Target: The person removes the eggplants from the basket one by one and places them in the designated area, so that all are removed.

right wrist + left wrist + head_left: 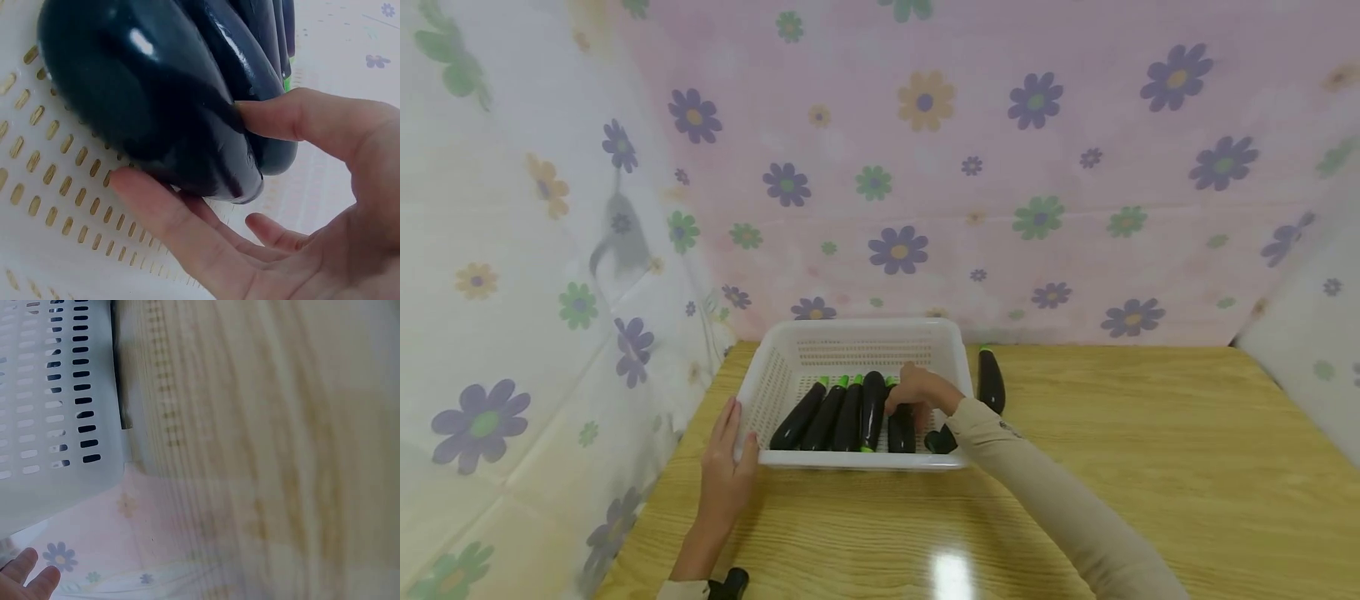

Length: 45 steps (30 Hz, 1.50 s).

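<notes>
A white plastic basket [865,461] on the wooden table holds several dark eggplants lying side by side, most with green stem ends toward the back. My right hand [921,392] reaches into it, thumb and fingers around the end of the rightmost eggplant in the row [901,432]. In the right wrist view the thumb presses one side of that glossy eggplant [144,94] and the fingertips lie along the other side. My left hand [727,462] rests at the basket's left front corner with fingers extended; only two of its fingertips [44,581] show in the left wrist view.
Another eggplant [991,383] lies on the table [1150,442], just right of the basket. Inside the basket's right front corner, a dark eggplant [938,442] is partly covered by my right sleeve [1045,483]. Flower-printed cloth [850,150] hangs behind and at the sides.
</notes>
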### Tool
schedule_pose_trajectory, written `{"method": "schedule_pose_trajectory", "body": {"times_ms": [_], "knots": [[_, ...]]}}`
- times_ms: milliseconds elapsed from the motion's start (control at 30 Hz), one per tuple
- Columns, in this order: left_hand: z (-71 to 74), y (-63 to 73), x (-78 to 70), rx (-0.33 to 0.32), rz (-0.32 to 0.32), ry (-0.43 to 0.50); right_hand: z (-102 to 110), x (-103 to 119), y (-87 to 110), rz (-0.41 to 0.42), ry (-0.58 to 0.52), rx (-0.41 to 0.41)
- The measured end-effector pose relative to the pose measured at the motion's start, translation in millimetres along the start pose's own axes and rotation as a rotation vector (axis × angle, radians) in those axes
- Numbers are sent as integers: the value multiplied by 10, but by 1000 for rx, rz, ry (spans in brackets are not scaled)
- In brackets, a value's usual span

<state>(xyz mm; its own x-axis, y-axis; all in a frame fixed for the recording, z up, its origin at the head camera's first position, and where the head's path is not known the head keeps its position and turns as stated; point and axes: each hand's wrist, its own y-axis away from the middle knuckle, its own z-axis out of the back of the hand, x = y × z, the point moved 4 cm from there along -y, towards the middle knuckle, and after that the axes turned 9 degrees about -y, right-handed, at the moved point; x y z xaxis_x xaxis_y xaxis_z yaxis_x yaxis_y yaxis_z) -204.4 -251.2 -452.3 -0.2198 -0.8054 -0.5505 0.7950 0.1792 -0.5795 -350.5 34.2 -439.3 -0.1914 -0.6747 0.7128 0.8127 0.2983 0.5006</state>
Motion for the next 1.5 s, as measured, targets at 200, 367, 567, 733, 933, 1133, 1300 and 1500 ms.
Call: {"method": "schedule_pose_trajectory", "body": {"times_ms": [200, 367, 567, 733, 933, 1133, 1300, 1500], "knots": [[0, 1, 14, 22, 17, 17, 27, 14, 17, 30, -5, -46], [0, 6, 11, 34, 32, 0, 65, 29, 65, 94, -26, -73], [6, -2, 3, 33, 25, -2, 138, 76, 162, 172, -93, -73], [10, 6, 11, 25, 29, -2, 172, 136, 231, 220, -107, -62], [9, 2, 4, 9, 9, 5, 227, 191, 332, 226, -138, -70], [36, 27, -14, 5, 3, -4, 275, 230, 421, 226, -146, -62], [52, 36, -8, 4, 9, -16, 327, 315, 541, 275, -146, -53], [31, 5, -2, 18, 20, -6, 398, 387, 692, 319, -153, -52]]}}
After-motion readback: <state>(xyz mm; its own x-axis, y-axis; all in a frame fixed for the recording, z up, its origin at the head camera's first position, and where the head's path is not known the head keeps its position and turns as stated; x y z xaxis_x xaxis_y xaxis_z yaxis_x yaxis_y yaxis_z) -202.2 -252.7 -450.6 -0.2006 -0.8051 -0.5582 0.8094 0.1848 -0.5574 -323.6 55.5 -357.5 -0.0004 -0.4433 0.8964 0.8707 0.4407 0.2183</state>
